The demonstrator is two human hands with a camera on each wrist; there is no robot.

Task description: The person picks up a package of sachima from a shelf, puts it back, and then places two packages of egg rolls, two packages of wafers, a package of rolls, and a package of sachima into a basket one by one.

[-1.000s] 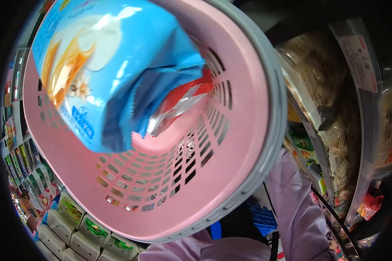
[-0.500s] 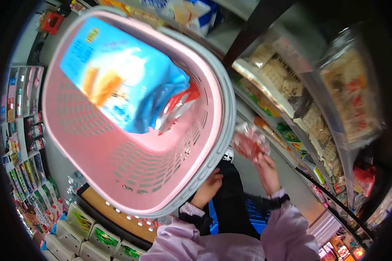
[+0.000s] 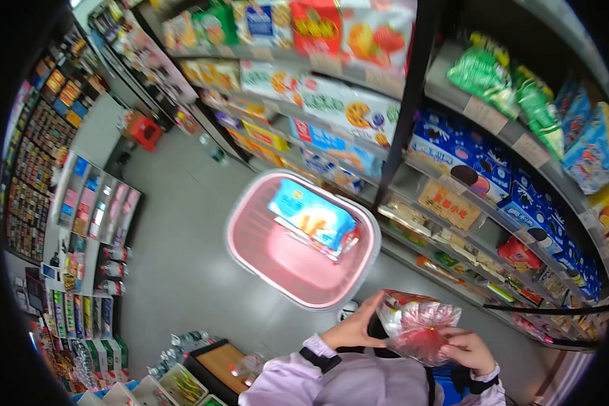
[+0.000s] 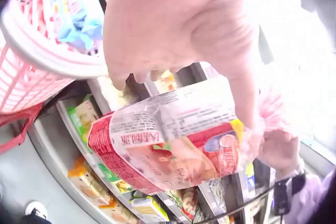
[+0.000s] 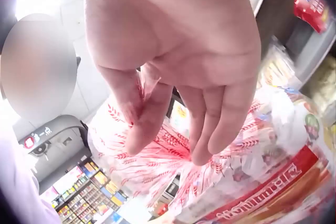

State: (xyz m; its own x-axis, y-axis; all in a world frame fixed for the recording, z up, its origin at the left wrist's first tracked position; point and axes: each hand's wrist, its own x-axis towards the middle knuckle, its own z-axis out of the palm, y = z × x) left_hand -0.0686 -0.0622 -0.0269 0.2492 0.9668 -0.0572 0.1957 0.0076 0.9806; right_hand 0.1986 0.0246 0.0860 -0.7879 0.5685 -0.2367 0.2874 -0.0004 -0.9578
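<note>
A clear plastic bag of bread (image 3: 419, 321), with red print and a gathered, tied neck, is held up in front of the body. My left hand (image 3: 352, 329) grips its body from the side, the thumb along the printed panel (image 4: 173, 134) in the left wrist view. At the other end, my right hand (image 3: 470, 350) pinches the loose plastic neck (image 5: 142, 98) between thumb and forefinger. Just beyond the hands is a pink basket (image 3: 250, 254) with a grey rim, holding a blue snack bag (image 3: 314, 215) that lies over a red and silver packet.
Shelves of packaged snacks (image 3: 453, 179) curve along the right and far side. A red stool (image 3: 144, 130) stands on the grey floor (image 3: 176, 223) farther off. Display racks (image 3: 91, 203) line the left, and bins (image 3: 183, 382) sit at the lower left.
The basket now appears smaller and farther away, and more of the shop shows. The bread bag, earlier in the right hand alone, has come in front of the body, where the left hand grips it too.
</note>
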